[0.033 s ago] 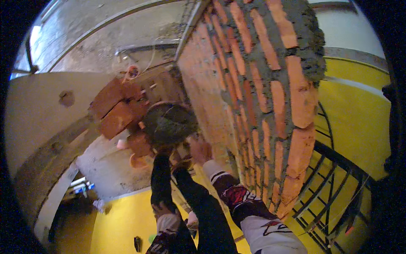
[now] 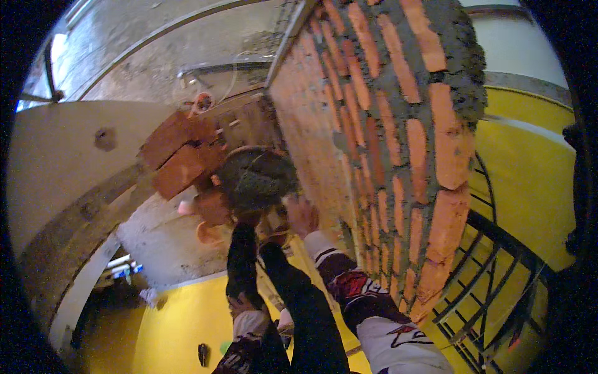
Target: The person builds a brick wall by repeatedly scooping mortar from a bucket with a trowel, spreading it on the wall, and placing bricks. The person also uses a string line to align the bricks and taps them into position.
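Brick wall (image 2: pixel 417 149): bars rightward passage for the right hand (image 2: pixel 303 215).
Mortar (image 2: pixel 258 182): far-left of that hand, open from above.
Bricks (image 2: pixel 180 169): crowd the mortar's left.
Right leg (image 2: pixel 311 318): between both hands.

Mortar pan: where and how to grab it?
Likely the rim of the mortar pan, both hands spread along its near side, coming from the wearer's side: it looks round and loaded with grey mortar, red bricks crowd its left, and the brick wall stands to its right.
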Motion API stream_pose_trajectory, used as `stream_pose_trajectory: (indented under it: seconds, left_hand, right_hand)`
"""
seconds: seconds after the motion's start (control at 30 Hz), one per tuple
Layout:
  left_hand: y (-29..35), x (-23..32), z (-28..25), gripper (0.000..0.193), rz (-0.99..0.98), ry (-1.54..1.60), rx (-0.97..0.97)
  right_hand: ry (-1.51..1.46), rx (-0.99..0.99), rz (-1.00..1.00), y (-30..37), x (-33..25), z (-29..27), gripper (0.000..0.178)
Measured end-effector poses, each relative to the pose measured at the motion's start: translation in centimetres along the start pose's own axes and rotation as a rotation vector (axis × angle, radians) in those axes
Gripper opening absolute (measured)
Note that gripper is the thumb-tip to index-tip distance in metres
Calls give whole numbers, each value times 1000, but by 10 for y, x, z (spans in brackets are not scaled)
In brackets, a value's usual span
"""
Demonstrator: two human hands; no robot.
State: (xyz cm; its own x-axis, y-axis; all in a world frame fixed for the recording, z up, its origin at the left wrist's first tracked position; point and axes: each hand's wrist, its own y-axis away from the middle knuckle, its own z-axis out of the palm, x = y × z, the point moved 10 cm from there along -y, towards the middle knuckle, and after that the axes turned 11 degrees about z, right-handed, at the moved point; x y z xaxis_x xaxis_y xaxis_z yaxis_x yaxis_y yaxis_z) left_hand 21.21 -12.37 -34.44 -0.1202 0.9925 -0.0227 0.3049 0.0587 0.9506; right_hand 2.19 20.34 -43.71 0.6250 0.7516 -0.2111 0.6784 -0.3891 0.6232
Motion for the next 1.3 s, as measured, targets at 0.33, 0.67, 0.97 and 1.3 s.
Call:
stream_pose_trajectory:
  seconds: [0.33,0.67,0.97,1.3]
  left_hand:
    - [6,7,-6,91,21,-99,96]
    - [13,19,-22,86,33,-125,86]
    - [0,6,-11,90,37,-138,90]
    - [5,13,-16,89,13,-80,80]
  right_hand:
    - [30,-10,271,12,50,-38,39]
    - [-522,-404,160,-35,13,57,43]
    - [127,134,-22,-2,-2,-10,36]
    - [-63,-305,186,-27,19,20,36]
